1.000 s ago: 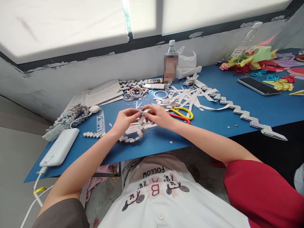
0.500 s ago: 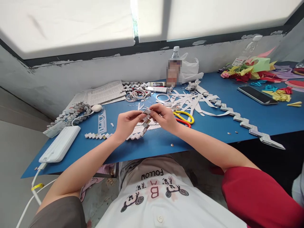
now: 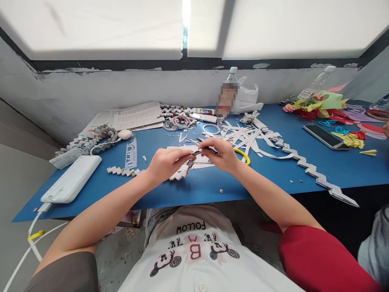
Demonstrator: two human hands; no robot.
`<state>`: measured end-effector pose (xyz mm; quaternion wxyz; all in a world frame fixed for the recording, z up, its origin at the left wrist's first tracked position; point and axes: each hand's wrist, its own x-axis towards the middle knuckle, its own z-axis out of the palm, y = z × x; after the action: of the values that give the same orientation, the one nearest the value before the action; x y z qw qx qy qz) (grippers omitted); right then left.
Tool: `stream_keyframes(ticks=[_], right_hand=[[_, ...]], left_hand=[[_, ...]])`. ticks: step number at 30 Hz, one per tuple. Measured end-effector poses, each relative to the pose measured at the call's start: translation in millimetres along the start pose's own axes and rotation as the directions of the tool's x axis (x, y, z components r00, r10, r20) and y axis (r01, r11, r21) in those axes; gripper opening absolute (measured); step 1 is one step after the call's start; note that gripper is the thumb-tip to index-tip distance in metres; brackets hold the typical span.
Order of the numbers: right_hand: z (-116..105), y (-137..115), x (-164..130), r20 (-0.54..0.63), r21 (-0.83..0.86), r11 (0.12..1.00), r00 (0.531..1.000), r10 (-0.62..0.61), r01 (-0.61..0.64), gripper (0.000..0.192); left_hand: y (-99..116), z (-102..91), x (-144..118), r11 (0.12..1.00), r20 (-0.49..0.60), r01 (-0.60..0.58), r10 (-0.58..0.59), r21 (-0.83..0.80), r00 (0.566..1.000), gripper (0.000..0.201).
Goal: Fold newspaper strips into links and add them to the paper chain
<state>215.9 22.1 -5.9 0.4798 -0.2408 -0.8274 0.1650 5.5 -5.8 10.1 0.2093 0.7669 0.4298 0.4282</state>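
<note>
A zigzag chain of folded newsprint strips [image 3: 183, 171] hangs below my hands, its upper end pinched between them. My left hand [image 3: 165, 163] is closed on that end with thumb and fingers. From the right, my right hand [image 3: 221, 155] meets it, fingers closed at the same end. A thin dark sliver shows among the right fingers; I cannot make out what it is. Behind my right wrist, the yellow handle loop [image 3: 244, 156] of a tool pokes out. Under the chain lies a printed paper sheet [image 3: 202, 165], partly hidden by my hands.
White paper strips [image 3: 243, 134] are strewn behind my right hand. Another zigzag chain [image 3: 313, 168] reaches the right edge. Leftward are a clear ruler [image 3: 131, 152], a white power strip [image 3: 73, 178] and newspapers [image 3: 136, 116]. Tape rolls [image 3: 212, 129], a bottle [image 3: 228, 93] and a phone [image 3: 325, 137] lie farther back.
My hands have turned at the chain's end, the right fingers now reaching more over the top. The head view has tilted up slightly. The red handle behind my right hand is hidden now.
</note>
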Motion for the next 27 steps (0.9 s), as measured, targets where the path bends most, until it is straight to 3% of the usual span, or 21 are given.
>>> stream_keyframes(ticks=[7, 14, 21, 27], right_hand=[[-5, 0, -3, -0.004, -0.145, 0.983, 0.993, -0.116, 0.114, 0.011], [-8, -5, -1, 0.002, -0.175, 0.967, 0.982, -0.189, 0.186, 0.009], [-11, -6, -1, 0.047, -0.237, 0.936, 0.966, -0.254, 0.258, 0.012], [-13, -7, -3, 0.097, -0.308, 0.929, 0.978, -0.183, 0.205, 0.012]], left_hand=[[-1, -1.8, 0, 0.998, 0.078, -0.038, 0.034, 0.058, 0.996, 0.022], [-1, -4.0, -2, 0.975, 0.166, -0.169, 0.144, 0.146, 0.975, 0.025], [0, -1.1, -2, 0.965, 0.19, -0.152, 0.111, 0.216, 0.976, 0.024], [-2, 2.3, -3, 0.907, 0.199, -0.303, 0.252, 0.294, 0.947, 0.025]])
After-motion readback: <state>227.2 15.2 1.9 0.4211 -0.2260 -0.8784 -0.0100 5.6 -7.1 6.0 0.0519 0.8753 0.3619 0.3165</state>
